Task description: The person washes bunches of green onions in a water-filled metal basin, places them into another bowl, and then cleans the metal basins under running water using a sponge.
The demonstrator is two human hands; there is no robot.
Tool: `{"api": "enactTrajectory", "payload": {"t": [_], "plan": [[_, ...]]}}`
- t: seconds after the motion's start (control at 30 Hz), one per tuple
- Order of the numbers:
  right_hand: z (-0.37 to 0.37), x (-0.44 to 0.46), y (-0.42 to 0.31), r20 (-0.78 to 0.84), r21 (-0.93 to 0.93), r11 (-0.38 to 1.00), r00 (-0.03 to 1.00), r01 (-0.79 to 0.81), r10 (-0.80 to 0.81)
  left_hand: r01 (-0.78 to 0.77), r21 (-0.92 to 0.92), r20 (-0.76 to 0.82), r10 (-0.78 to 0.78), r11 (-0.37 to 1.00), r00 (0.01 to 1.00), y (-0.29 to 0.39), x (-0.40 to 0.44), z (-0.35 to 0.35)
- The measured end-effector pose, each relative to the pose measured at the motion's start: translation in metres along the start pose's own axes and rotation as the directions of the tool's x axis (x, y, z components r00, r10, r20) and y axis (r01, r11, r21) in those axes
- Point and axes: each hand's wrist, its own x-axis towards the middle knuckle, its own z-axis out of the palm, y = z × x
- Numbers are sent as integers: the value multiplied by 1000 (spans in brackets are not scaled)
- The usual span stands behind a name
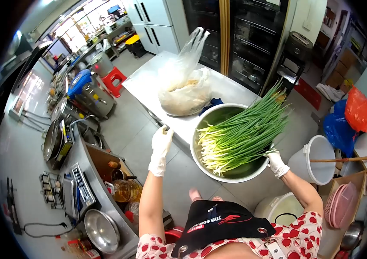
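A large metal basin (196,149) holds a big bunch of green onions (244,129), white ends to the left and green tops over the far right rim. My right hand (277,163), in a white glove, is closed on the basin's right rim. My left hand (162,141), also gloved, is off the basin, by the near edge of the white table (142,86). Its fingers are partly apart with nothing in them. Behind the basin on the table stands a clear plastic bag (185,97) with pale contents I cannot make out. A dark blue cloth (211,105) lies between bag and basin.
To the left runs a metal counter with a scale (82,185) and a steel bowl (101,231); oil jugs (125,191) sit below. A red stool (113,80) stands farther off. On the right are a white bucket (321,159) with a wooden stick and hanging bags (359,108).
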Motion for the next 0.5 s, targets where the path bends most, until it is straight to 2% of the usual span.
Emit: {"api": "enactTrajectory", "payload": {"t": [0.1,0.2,0.23,0.27,0.3,0.33,0.4,0.43,0.47,0.5], "plan": [[-5,12,13,-74,43,997,995,-66,69,34,87,271,-56,996,961,-28,54,49],[-12,42,48,-112,-54,993,987,108,-114,69,-47,6,-69,997,998,4,77,57],[-1,32,28,-127,-36,998,990,-60,55,-197,19,-376,190,980,907,-14,102,77],[20,9,-15,-169,-110,983,977,-150,131,-205,138,-405,244,969,881,-2,121,66],[17,24,2,-172,-55,997,984,-61,51,-204,254,-425,299,945,854,17,139,49],[11,37,24,-178,-3,1000,984,25,-26,-282,227,-422,356,932,834,30,159,41],[18,40,18,-220,-6,1000,975,28,-29,-427,173,-423,458,888,782,47,203,34],[20,37,20,-247,6,1000,969,1,0,-465,-26,-248,445,885,860,47,218,35],[23,41,19,-273,20,999,961,-24,29,-419,-222,-65,415,881,908,46,233,36],[42,36,3,-306,99,995,952,27,5,-172,-379,143,242,909,960,49,246,41]]}}
